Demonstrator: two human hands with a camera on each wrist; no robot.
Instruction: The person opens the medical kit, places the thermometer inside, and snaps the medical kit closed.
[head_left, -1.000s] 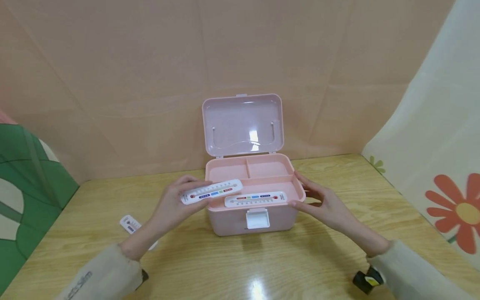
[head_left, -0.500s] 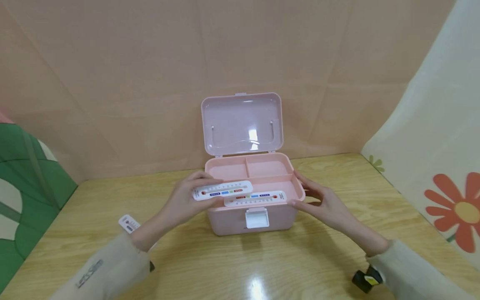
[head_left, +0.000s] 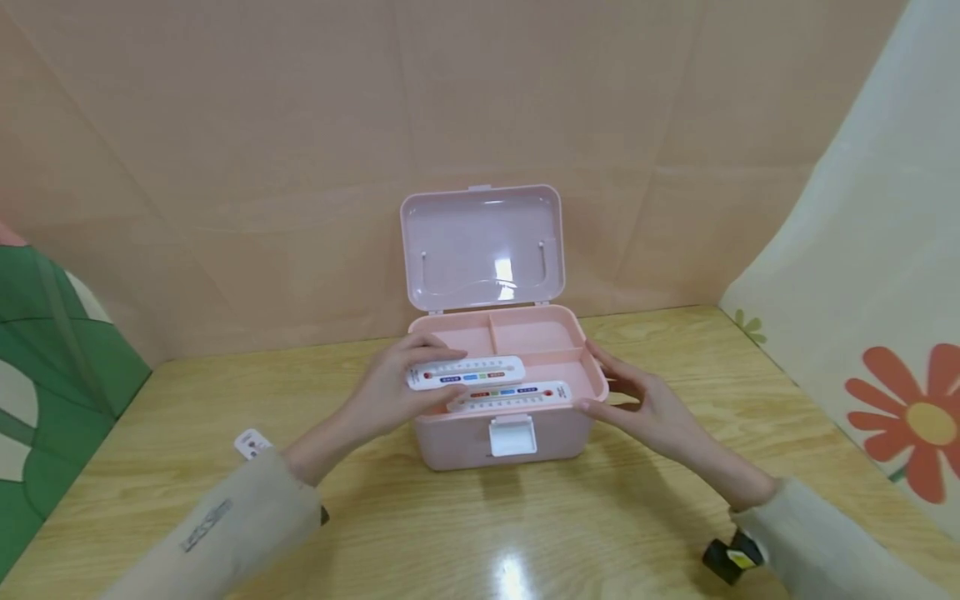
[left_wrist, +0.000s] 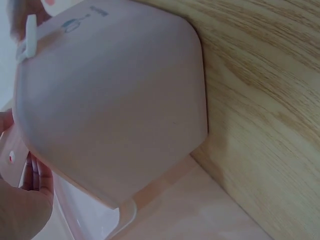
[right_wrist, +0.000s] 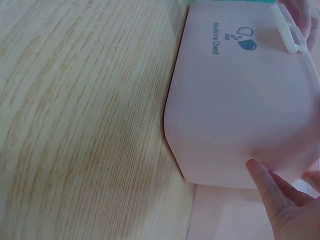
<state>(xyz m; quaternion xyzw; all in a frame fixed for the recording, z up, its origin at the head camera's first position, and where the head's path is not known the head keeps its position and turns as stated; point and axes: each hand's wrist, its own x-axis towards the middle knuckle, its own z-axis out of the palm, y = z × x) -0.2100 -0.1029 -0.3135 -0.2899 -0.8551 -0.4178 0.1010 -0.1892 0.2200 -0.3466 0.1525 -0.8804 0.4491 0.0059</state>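
Wood-grain table (head_left: 420, 533), beige cloth (head_left: 330, 167) at twelve o'clock, flowered cloth (head_left: 840, 317) at three; left hand (head_left: 393, 383) pinches a thermometer (head_left: 480, 372), right hand (head_left: 648, 410) grips the box (head_left: 459, 442) at three o'clock.

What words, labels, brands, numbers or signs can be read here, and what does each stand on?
"Medicine Chest": on the box, beside a pill logo, clear in the right wrist view.
Left sleeve: print too blurred to read surely.
Held thermometer: scale and coloured labels too small to read.
Inner thermometer: likewise.
Far-left thermometer, partly hidden: marks too small.
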